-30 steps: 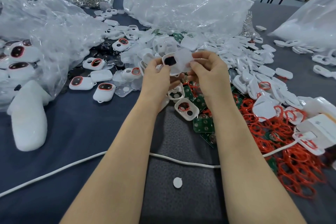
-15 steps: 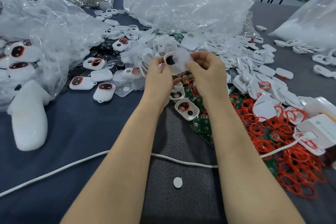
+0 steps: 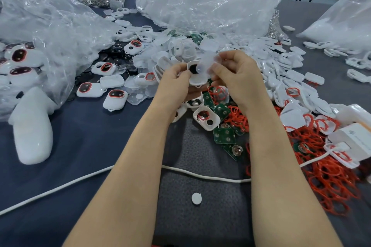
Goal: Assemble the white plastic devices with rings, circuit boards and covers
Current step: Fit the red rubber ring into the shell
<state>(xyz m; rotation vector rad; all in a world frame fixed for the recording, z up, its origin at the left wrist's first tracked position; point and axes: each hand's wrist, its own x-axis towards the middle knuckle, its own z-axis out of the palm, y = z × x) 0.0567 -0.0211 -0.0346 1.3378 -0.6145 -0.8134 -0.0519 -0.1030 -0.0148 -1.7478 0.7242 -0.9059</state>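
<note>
Left hand (image 3: pixel 176 84) grips a white shell (image 3: pixel 195 78); right hand (image 3: pixel 236 78) pinches a translucent cover (image 3: pixel 208 62) against it. Red rings (image 3: pixel 329 178) lie right of the right hand.

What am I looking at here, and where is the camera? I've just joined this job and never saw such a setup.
There is no machine: a person works with bare hands. The picture comes from a camera worn on the head, looking forward and down, so both forearms reach in from below. The left hand grips a white shell with a dark opening; the right hand pinches a clear cover against it. On the dark table lie loose parts: red rings to the right, green circuit boards in the middle, devices with rings fitted to the left. Clear plastic bags sit at the back, and a white cable crosses the front.
</note>
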